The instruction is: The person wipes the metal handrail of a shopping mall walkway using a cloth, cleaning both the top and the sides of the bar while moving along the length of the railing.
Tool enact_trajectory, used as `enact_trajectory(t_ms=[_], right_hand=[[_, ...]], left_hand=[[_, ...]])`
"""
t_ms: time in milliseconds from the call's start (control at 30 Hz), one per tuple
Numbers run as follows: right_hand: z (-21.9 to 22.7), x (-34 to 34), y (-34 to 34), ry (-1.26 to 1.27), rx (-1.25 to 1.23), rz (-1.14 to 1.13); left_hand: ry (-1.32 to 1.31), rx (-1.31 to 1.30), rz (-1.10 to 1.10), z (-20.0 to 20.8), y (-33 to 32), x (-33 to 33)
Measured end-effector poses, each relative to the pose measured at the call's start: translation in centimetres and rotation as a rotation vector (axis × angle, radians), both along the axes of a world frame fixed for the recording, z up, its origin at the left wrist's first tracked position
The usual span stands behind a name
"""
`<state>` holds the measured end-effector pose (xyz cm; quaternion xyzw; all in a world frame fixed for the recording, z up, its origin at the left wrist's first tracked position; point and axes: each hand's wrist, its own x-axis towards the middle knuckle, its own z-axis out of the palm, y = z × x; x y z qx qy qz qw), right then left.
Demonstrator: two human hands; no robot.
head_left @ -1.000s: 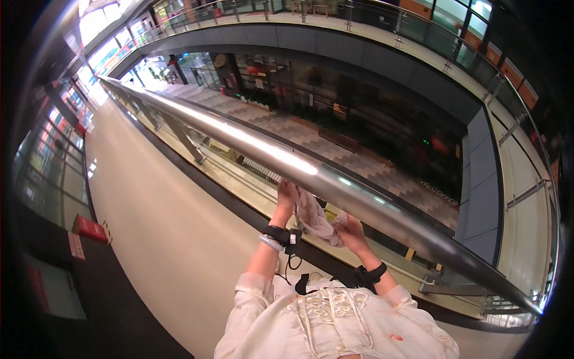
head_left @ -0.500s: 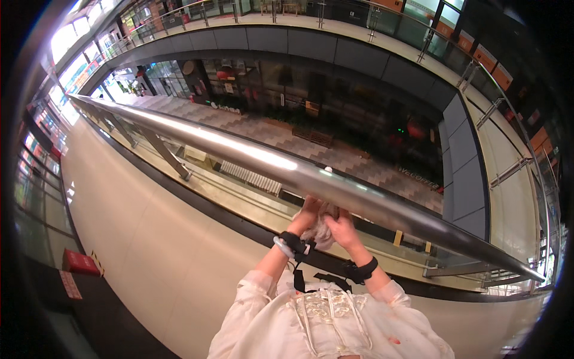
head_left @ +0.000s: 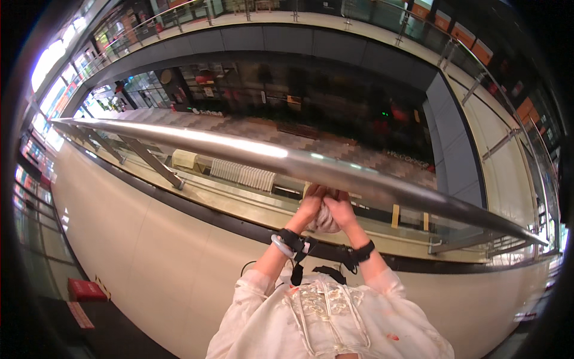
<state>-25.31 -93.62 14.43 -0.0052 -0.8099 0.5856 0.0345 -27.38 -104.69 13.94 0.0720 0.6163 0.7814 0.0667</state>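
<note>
Both my hands grip a bunched, pale greyish-pink cloth (head_left: 324, 221) just under the thick metal handrail (head_left: 382, 185). My left hand (head_left: 310, 203) is closed on the cloth's left side. On the other side, my right hand (head_left: 340, 211) closes around it with the thumb toward the middle. The fingertips of both hands are partly hidden beneath the rail. Below the hands the cloth hangs in a twisted lump. Black straps circle both wrists, and a pale bangle (head_left: 281, 246) sits on the left one.
Under the rail runs a glass panel with slanted metal posts (head_left: 152, 161). Beyond it is a drop to a lower floor with patterned paving (head_left: 251, 133). A pale walkway floor (head_left: 137, 227) lies on my side, with a red box (head_left: 86, 290) at far left.
My view has turned slightly, so the rail sits flatter. My hands have drawn closer together around the cloth, which is bunched more tightly.
</note>
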Motion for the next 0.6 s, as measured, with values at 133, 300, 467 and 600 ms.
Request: enact_trajectory(t_ms=[133,300,467,600], right_hand=[[-0.3,-1.5,-0.2,0.092,0.050,-0.016],[-3.3,0.0,-1.7,0.069,-0.193,0.079],[-8.9,2.0,-0.1,0.136,0.045,0.110],[-1.2,0.4,-0.2,0.098,0.194,-0.095]], left_hand=[[0.029,-0.002,-0.007,-3.4,0.3,-1.3],[0.116,-0.126,0.073,-5.6,-0.5,-1.2],[-0.261,0.181,-0.122,-6.9,-4.6,0.4],[-0.182,0.643,0.002,-3.1,-6.6,-1.1]])
